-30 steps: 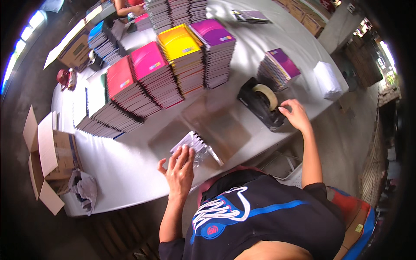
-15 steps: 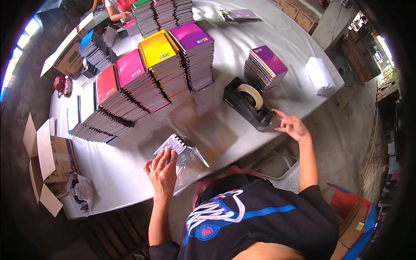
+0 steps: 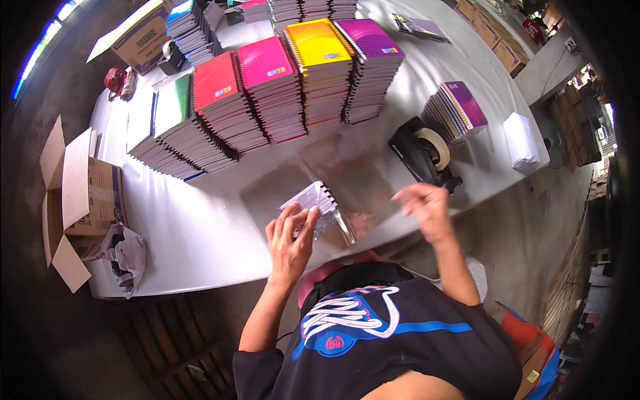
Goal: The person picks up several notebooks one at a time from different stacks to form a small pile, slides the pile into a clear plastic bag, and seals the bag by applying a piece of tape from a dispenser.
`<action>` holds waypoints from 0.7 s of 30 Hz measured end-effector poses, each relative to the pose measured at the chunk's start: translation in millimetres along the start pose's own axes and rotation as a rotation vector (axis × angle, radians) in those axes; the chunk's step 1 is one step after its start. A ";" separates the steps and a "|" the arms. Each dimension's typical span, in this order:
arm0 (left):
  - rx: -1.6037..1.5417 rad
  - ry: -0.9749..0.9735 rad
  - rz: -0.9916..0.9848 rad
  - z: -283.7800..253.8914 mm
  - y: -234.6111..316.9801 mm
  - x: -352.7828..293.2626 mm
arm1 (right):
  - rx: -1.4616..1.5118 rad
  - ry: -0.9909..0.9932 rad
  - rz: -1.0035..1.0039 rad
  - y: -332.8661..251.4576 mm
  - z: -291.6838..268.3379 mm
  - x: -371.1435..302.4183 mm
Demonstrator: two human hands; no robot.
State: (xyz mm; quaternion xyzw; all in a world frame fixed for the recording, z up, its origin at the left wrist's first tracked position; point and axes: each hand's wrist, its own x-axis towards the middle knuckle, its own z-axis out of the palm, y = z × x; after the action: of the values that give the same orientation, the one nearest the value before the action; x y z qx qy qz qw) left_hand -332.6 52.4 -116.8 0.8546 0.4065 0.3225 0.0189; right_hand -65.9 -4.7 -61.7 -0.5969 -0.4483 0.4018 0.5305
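Observation:
My left hand presses its bent fingers on a small spiral-bound notebook with a pale cover. Clear plastic film lies around and under the notebook, crumpled beside my fingertips. To the right, my right hand hangs above the table edge, blurred by motion, its fingers drawn together. Whatever is between those fingers is too small or smeared to make out. A black tape dispenser with a cream tape roll stands just beyond my right hand.
Tall stacks of spiral notebooks, with red, yellow and purple covers, line the far side. A shorter notebook stack and a white package stand at right. An open carton is beside the table's left edge.
My right hand has left the tape dispenser's front end and moved left toward the notebook. My left hand stays on the notebook, its fingers more bent. The whole view has shifted.

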 end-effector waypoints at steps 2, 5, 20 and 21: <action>-0.080 0.003 -0.039 -0.1 -0.7 1.6 | 0.305 -0.194 0.193 -6.1 55.8 -2.5; -0.227 0.139 -0.023 6.6 -8.2 -1.1 | 0.374 -0.229 0.345 -4.9 108.9 0.6; -0.099 -0.357 -0.072 -30.5 -8.8 32.8 | -0.120 -0.093 0.228 73.9 123.4 -4.1; -0.043 -0.432 -0.102 -31.1 -1.3 46.5 | -0.246 -0.029 -0.093 95.0 126.4 -1.7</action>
State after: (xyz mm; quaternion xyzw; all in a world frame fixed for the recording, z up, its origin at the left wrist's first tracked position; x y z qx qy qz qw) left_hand -329.6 79.0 -67.7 0.8816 0.4288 0.1391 0.1401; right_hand -176.7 24.9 -170.5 -0.6300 -0.5289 0.3276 0.4648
